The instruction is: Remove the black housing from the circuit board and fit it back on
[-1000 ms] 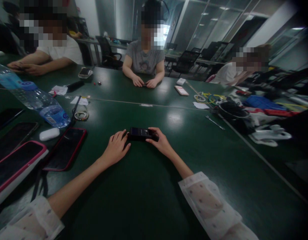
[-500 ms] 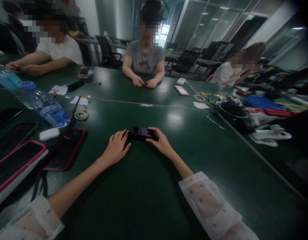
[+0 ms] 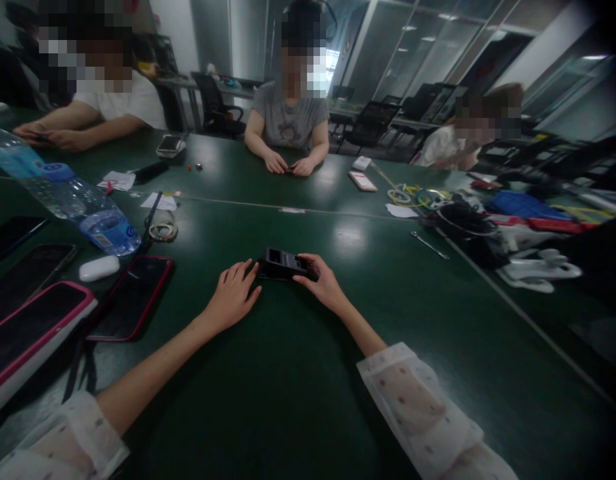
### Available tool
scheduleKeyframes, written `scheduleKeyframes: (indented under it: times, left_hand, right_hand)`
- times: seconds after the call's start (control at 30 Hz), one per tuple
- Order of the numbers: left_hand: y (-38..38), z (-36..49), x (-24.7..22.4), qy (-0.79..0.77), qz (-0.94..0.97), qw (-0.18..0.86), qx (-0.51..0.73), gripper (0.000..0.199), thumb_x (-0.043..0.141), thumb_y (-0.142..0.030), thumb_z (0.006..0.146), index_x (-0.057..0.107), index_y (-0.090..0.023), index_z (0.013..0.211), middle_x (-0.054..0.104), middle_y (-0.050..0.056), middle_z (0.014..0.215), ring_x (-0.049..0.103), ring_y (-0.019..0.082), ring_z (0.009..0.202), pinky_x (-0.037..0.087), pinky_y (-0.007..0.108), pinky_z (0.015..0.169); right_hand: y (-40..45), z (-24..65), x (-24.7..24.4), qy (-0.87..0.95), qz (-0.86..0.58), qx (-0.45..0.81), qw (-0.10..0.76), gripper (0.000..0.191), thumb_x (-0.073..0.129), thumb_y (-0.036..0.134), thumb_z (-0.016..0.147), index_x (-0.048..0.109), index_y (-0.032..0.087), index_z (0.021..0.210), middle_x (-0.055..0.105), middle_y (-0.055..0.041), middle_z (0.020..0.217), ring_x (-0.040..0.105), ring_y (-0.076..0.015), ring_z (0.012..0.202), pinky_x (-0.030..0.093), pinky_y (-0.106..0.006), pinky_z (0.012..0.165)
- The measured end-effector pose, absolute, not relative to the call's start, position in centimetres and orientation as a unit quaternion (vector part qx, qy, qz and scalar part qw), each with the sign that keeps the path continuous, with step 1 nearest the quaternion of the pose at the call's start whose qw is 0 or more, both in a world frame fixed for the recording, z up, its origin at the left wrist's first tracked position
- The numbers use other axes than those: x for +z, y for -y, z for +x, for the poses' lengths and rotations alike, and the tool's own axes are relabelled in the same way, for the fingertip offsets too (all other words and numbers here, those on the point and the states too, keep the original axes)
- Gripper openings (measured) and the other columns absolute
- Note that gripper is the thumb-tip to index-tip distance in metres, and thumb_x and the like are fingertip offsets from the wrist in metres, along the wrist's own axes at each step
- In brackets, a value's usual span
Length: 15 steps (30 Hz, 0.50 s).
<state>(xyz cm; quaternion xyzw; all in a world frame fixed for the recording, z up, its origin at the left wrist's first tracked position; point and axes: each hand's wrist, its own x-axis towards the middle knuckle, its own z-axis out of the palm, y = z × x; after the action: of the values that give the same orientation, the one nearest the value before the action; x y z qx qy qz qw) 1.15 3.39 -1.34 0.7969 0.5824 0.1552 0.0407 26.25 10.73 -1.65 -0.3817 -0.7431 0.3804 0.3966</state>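
A small black handheld device (image 3: 284, 263) with a little screen and rows of buttons is on the dark green table (image 3: 308, 373), ahead of me in the middle. My right hand (image 3: 319, 279) grips its right end between thumb and fingers. The device's left end is tipped up a little. My left hand (image 3: 235, 290) lies palm down with its fingers stretched out, the fingertips at the device's left end. Whether they press on it I cannot tell.
To my left are a water bottle (image 3: 105, 223), a white case (image 3: 99, 269), a red-edged phone (image 3: 133, 297) and a pink-rimmed phone (image 3: 38, 333). A wrench (image 3: 429, 245) and a cable pile (image 3: 463, 217) are at right. Several people sit around the table.
The device has tilted in my right hand, its left end rising and its button face turning more toward me. My left hand has barely moved.
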Motion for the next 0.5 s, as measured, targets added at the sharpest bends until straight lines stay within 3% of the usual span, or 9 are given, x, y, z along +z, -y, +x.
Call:
scheduleKeyframes:
  times: [0.5]
  left_hand:
    - [-3.25, 1.06, -1.18, -0.577, 0.8, 0.044, 0.161, 0.053, 0.035, -0.042, 0.097, 0.03, -0.02, 0.145, 0.033, 0.012, 0.149, 0.031, 0.031, 0.135, 0.028, 0.052, 0.107]
  right_hand:
    - [-11.15, 26.6, -1.65, 0.701, -0.389, 0.415, 0.431, 0.051, 0.072, 0.036, 0.075, 0.049, 0.023, 0.12, 0.06, -0.0081, 0.121, 0.058, -0.0222, 0.114, 0.047, -0.042, 0.1]
